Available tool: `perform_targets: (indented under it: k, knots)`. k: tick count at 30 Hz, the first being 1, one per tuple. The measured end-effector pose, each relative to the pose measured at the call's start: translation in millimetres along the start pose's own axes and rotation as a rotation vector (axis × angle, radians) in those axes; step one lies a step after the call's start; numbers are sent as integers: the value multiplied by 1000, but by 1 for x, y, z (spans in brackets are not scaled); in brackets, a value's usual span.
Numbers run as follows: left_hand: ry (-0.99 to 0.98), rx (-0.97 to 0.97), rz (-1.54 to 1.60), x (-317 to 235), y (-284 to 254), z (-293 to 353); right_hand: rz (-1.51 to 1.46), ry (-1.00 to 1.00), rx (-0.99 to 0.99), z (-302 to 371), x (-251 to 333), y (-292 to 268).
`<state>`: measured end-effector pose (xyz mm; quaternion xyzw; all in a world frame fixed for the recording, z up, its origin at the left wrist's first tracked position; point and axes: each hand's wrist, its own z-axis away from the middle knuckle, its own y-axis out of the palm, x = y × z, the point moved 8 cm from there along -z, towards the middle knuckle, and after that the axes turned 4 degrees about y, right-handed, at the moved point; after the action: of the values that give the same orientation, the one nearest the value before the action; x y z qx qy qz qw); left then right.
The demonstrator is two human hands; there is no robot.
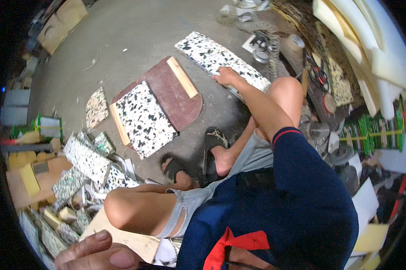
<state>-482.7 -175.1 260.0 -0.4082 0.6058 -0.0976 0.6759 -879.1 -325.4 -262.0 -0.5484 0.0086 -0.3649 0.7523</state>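
My right hand (228, 76) reaches out to a long foam slab (207, 50), white with black specks, and grips its near edge. My left hand (97, 253) is at the lower left, close to the camera, its thumb and fingers apart and nothing seen between them. Between the slab and my feet, a brown board (160, 87) with rounded corners rests on the floor. A wooden strip (182, 77) lies along its right side and another strip (120, 123) along its left. A squarish speckled foam piece (145, 119) covers part of the board.
Left of my knee is a heap of foam offcuts (87, 157). A small foam piece (96, 108) lies on the floor. To the right are a tape roll (295, 42), scissors (317, 72), green packages (369, 132) and large white foam sheets (369, 45).
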Motion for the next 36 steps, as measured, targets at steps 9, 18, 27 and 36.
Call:
perform_targets:
  k: [9, 18, 27, 36]
  knots:
    - [-411, 223, 449, 68, -43, 43, 80, 81, 24, 9, -6, -7]
    - [449, 176, 432, 103, -72, 5, 58, 185, -51, 17, -43, -25]
    - [-24, -754, 456, 347, -45, 37, 144, 407, -144, -7, -114, -27]
    - [-1024, -762, 30, 653, 190, 145, 178, 511, -161, -52, -156, -10]
